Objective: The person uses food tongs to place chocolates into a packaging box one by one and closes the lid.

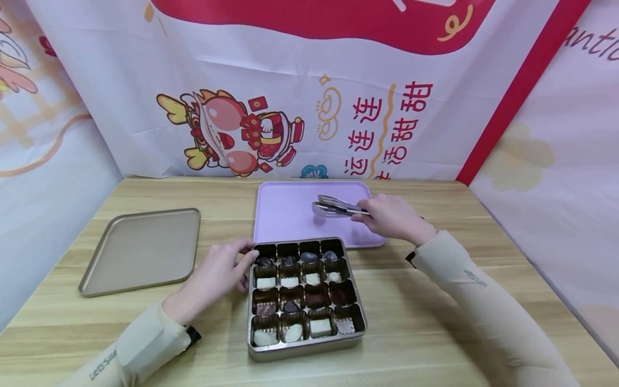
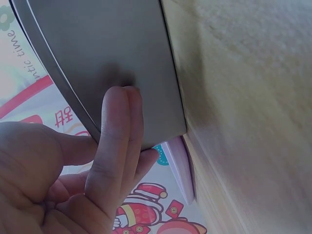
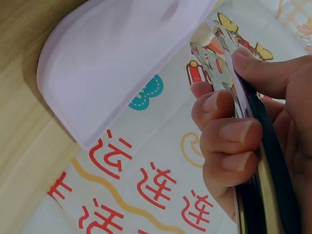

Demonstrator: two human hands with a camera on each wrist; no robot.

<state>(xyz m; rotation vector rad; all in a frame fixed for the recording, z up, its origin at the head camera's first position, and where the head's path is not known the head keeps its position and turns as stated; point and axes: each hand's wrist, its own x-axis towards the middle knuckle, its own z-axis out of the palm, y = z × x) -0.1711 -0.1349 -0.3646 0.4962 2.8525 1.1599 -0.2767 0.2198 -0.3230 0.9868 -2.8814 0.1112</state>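
Observation:
In the head view a square metal tin (image 1: 309,352) holds a dark compartmented insert with white and brown chocolates (image 1: 320,327) in it. My left hand (image 1: 217,274) is at its far left corner, thumb at the rim. Two nearly straight fingers (image 2: 117,122) press flat against the tin's side in the left wrist view. My right hand (image 1: 391,217) grips metal tongs (image 1: 333,207) with dark handles, thumb on one arm and fingers curled round the other. The tongs point left above the lilac tray (image 1: 285,209), with nothing visible between their tips.
A bronze-coloured tray (image 1: 150,252) lies on the left of the wooden table (image 1: 425,322). The tin stands just in front of the lilac tray. A printed cloth (image 1: 271,64) hangs behind the table's far edge, with more cloth at both sides.

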